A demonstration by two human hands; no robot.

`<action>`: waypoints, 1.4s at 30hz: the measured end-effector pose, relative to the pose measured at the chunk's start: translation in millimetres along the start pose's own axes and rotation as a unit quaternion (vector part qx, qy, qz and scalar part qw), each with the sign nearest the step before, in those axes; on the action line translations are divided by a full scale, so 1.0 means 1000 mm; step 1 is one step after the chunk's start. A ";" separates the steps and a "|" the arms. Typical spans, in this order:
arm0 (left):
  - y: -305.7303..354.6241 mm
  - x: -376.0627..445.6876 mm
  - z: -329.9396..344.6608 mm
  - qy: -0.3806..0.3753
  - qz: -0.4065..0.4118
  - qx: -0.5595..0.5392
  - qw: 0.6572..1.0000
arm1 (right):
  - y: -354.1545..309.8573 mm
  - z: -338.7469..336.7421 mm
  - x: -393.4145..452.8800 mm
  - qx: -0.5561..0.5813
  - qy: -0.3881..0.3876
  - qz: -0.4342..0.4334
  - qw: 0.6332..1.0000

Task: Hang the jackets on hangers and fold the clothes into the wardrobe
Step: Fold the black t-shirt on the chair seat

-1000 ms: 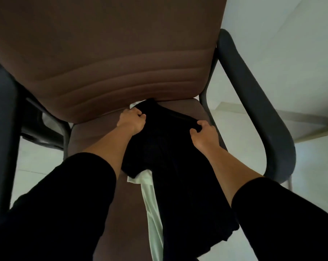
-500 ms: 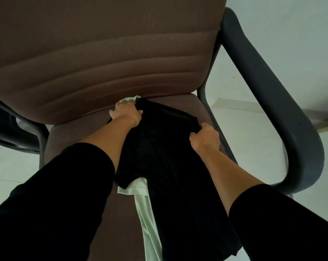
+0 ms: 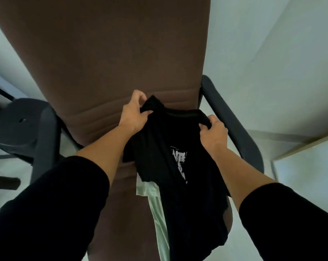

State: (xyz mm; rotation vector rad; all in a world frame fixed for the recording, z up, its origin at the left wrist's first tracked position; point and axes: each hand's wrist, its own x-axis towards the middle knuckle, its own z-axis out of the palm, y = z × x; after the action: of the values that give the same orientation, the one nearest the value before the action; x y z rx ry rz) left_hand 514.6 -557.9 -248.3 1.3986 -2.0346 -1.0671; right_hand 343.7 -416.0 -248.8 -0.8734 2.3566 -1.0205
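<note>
A black T-shirt with a white print on its front hangs over the seat of a brown office chair. My left hand grips its left shoulder and my right hand grips its right shoulder, both at the collar end, lifted off the seat. Under the shirt a pale green-white garment lies on the seat and trails toward the front edge. No hanger and no wardrobe are in view.
The chair's dark armrests stand at the left and right. A light table edge is at the right, with a pale wall behind and pale floor below.
Both hands have raised the black T-shirt's shoulders up off the seat, so its white print now shows. The view has pulled back and up from the chair.
</note>
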 end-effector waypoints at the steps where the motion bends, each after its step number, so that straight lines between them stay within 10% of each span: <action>1: 0.019 -0.007 -0.014 -0.007 0.034 -0.003 0.999 | -0.017 -0.018 -0.006 0.017 0.007 -0.023 1.000; 24: 0.304 -0.239 -0.310 0.250 0.168 0.211 0.930 | -0.248 -0.307 -0.201 -0.071 0.053 -0.448 0.889; 34: 0.302 -0.284 -0.357 0.197 0.122 0.324 0.917 | -0.281 -0.317 -0.247 -0.090 0.038 -0.384 0.918; 42: 0.294 -0.297 -0.359 0.155 0.083 0.100 0.979 | -0.308 -0.299 -0.286 0.018 0.041 -0.228 0.973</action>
State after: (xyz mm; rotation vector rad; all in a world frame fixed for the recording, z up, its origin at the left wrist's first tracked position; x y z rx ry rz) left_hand 720.0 -352.2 220.3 1.3630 -2.0232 -0.5473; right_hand 486.0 -235.8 213.4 -1.4250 2.2429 -1.2894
